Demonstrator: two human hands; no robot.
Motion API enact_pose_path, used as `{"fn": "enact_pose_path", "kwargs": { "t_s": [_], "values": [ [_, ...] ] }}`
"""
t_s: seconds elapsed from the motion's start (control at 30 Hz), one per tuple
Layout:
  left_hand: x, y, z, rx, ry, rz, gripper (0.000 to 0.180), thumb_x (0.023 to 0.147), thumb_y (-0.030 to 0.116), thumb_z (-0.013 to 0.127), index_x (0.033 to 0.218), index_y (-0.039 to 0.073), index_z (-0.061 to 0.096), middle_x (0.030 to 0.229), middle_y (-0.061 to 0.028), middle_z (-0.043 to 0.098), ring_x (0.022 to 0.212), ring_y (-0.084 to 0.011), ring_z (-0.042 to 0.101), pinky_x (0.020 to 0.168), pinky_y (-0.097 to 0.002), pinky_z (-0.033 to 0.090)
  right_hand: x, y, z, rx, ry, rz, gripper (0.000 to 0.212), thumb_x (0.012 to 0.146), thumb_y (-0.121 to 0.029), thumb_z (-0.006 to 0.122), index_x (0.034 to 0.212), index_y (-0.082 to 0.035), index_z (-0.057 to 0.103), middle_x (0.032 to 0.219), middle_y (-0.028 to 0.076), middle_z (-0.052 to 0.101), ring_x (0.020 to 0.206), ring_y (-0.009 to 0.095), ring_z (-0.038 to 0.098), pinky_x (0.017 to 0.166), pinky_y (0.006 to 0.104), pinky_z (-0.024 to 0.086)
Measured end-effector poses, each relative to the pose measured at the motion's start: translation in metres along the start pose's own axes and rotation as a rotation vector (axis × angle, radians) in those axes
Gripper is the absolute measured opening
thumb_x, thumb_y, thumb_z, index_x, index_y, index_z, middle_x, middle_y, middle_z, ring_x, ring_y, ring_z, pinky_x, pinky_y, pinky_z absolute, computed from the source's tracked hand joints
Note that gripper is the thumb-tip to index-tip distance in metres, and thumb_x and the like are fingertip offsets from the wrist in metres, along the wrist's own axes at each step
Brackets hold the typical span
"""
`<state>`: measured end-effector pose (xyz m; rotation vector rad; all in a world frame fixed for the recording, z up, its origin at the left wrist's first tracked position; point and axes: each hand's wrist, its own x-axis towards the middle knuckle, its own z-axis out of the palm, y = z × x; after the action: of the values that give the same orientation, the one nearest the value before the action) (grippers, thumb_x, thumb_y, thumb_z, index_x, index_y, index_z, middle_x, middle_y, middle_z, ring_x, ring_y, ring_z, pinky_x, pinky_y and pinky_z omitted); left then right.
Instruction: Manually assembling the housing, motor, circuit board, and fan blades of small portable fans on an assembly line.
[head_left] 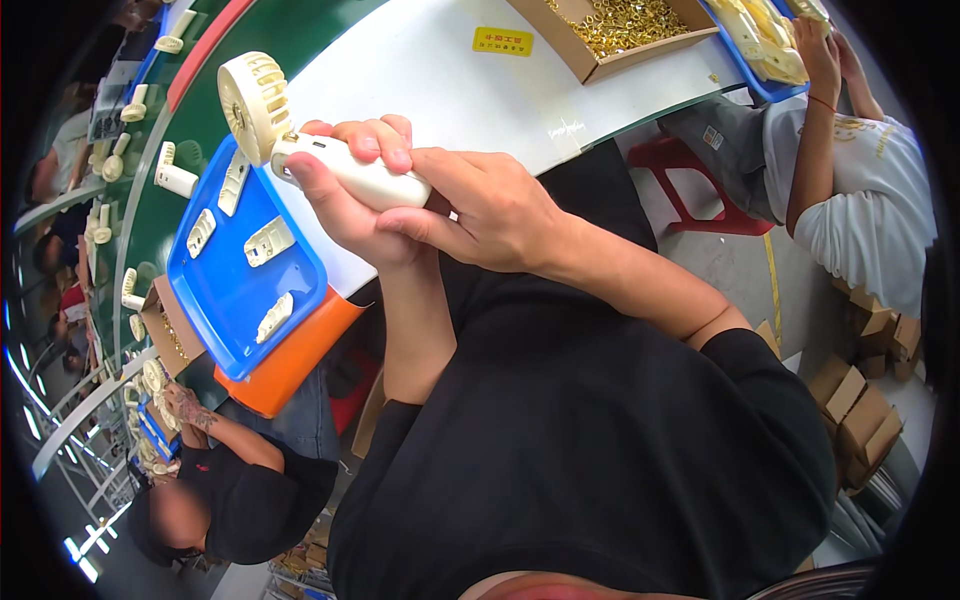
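both hands (420, 200) grip fan (300, 140), head prob. upper-left.

I see a white table (440, 70) running from about ten o'clock toward two o'clock across the top of my view. A blue tray (225, 300) sits on its near edge at nine o'clock, stacked on an orange tray (300, 365), and cream plastic shell pieces (268, 240) lie in the blue one. A yellow label (502, 41) is stuck flat on the white surface at twelve o'clock. Just beside it, toward one o'clock, stands an open cardboard box (590, 65) filled with small gold-coloured parts (625, 20). At two o'clock another blue tray (745, 70) holds more cream pieces. Along the table's far side, at ten o'clock, a green conveyor belt (165, 215) carries several cream handheld fans (175, 178).
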<state>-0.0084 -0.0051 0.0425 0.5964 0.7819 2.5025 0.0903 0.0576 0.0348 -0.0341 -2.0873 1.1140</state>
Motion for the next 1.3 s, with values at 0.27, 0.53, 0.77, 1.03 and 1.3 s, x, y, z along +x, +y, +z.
{"fn": "enact_pose_path", "kwargs": {
  "t_s": [0.27, 0.53, 0.77, 1.03, 1.3],
  "values": [
    [-0.003, 0.003, -0.005, 0.125, -0.13, -0.019, 0.042, 0.103, 0.055, 0.049, 0.111, 0.014, 0.056, 0.082, 0.0, 0.064, 0.064, -0.0126, 0.058, 0.077, -0.0318, 0.041, -0.01, -0.003, 0.004, -0.041, 0.075, -0.028, 0.041, 0.087, -0.024, 0.081, 0.112, 0.003, 0.063, 0.082, 0.012, 0.067, 0.063, 0.018, 0.065, 0.056, 0.0298, 0.051],
    [0.005, 0.005, -0.017, 0.044, -0.273, -0.003, 0.057, 0.092, 0.058, 0.066, 0.118, 0.008, 0.056, 0.082, -0.0041, 0.067, 0.064, -0.0182, 0.063, 0.07, -0.0335, 0.046, -0.002, -0.006, -0.011, 0.425, -0.025, 0.202, 0.04, 0.089, -0.02, 0.079, 0.116, 0.004, 0.062, 0.084, 0.008, 0.068, 0.068, 0.009, 0.063, 0.057, 0.027, 0.051],
    [0.002, 0.003, -0.017, 0.181, -0.207, -0.008, 0.06, 0.09, 0.059, 0.068, 0.114, 0.006, 0.058, 0.082, -0.008, 0.069, 0.067, -0.02, 0.063, 0.07, -0.0363, 0.049, 0.0, -0.002, -0.019, 0.124, -0.072, 0.122, 0.04, 0.09, -0.02, 0.078, 0.116, 0.005, 0.061, 0.078, 0.009, 0.066, 0.06, 0.016, 0.061, 0.054, 0.0295, 0.049],
    [0.001, 0.005, -0.024, 0.261, -0.214, -0.039, 0.059, 0.093, 0.061, 0.062, 0.118, 0.008, 0.059, 0.085, -0.0081, 0.071, 0.082, -0.0209, 0.062, 0.083, -0.0366, 0.048, -0.001, -0.003, -0.013, 0.082, -0.062, 0.103, 0.032, 0.093, -0.028, 0.072, 0.1, 0.001, 0.06, 0.071, 0.014, 0.061, 0.061, 0.032, 0.063, 0.056, 0.0381, 0.05],
    [-0.001, 0.001, -0.019, 0.157, -0.27, -0.135, 0.061, 0.093, 0.063, 0.061, 0.125, 0.011, 0.056, 0.098, -0.0052, 0.069, 0.087, -0.0202, 0.061, 0.089, -0.0392, 0.046, 0.006, 0.003, -0.028, 0.081, -0.079, 0.106, 0.038, 0.093, -0.033, 0.072, 0.101, 0.003, 0.059, 0.078, 0.016, 0.063, 0.067, 0.034, 0.065, 0.061, 0.04, 0.051]
  ]
}}
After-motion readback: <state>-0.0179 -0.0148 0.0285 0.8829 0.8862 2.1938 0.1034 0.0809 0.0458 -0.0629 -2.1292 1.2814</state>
